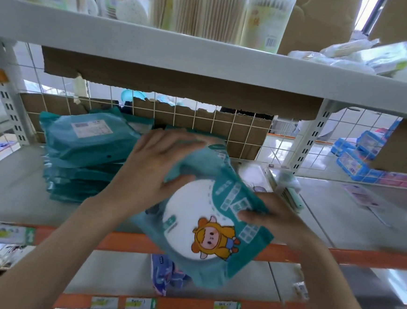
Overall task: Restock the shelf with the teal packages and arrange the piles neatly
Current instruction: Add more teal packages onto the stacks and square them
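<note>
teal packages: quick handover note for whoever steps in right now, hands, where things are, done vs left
Left hand grips the top of the cartoon package; right hand pinches its right edge.
The package is tilted, overhanging the front edge of the shelf.
Done: a teal pile sits back left on the shelf, roughly stacked.
Left: set this package down, square the piles.

Grey shelf with orange edge, teal package pile lying on it
</note>
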